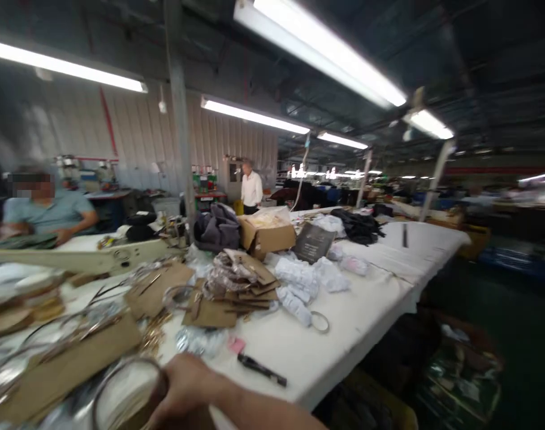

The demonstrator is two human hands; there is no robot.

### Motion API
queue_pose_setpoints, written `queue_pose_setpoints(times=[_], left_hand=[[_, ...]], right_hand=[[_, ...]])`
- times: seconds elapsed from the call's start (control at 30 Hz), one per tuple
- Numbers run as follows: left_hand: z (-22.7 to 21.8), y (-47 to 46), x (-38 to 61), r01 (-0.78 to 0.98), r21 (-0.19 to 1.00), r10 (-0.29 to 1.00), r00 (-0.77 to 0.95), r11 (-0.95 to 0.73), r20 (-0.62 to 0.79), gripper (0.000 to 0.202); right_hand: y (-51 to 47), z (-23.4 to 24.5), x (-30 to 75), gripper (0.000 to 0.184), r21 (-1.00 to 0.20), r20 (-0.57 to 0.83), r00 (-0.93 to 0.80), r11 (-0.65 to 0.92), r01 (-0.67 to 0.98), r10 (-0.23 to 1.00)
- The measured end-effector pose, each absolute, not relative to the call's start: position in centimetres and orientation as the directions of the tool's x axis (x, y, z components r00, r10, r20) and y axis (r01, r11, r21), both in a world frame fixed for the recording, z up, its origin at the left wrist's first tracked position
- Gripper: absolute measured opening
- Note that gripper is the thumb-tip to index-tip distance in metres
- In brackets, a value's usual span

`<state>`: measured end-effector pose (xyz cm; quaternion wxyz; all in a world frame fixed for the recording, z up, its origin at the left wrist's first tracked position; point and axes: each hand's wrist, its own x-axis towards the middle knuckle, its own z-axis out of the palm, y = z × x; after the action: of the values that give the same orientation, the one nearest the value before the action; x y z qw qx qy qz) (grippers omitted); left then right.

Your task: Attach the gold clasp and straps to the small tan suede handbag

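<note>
Roll (140,406) in R grip (185,380), clsd.

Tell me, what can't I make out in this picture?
All in the head view:
Left hand: outside the frame.
Right hand: fingertips hidden behind the hand itself.
Round, dark-rimmed roll: blurred, its lower part cut off by the bottom edge.
Dark grey printed sheet: lettering too small and blurred to read.
Cardboard box: contents hidden by its walls and the plastic on top.
</note>
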<state>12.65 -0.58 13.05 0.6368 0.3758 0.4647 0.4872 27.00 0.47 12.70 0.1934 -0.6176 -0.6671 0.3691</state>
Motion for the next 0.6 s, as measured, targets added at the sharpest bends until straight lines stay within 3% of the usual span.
queue_pose_setpoints(times=[0.13, 0.27, 0.43, 0.6], left_hand=[[11.4, -6.3, 3.7, -0.249, 0.886, 0.920, 0.087, 0.392, -0.382, 0.074], [9.8, -7.7, 2.7, -0.219, 0.911, 0.932, -0.021, 0.350, -0.363, 0.072], [8.6, -7.6, 3.7, -0.218, 0.945, 0.939, -0.189, 0.246, -0.288, 0.072], [7.4, -7.1, 2.8, -0.258, 0.940, 0.968, -0.053, 0.224, -0.245, 0.072]], right_hand=[[0.1, 13.9, 27.9, 0.055, -0.764, -0.099, -0.212, 0.062, 0.642, 0.972], [0.7, 12.7, 27.5, 0.067, -0.775, -0.015, -0.249, 0.146, 0.615, 0.968], [-0.2, 12.7, 26.8, 0.055, -0.745, 0.007, -0.274, 0.188, 0.640, 0.962], [0.4, 11.8, 26.7, 0.050, -0.782, -0.037, -0.275, 0.143, 0.606, 0.961]])
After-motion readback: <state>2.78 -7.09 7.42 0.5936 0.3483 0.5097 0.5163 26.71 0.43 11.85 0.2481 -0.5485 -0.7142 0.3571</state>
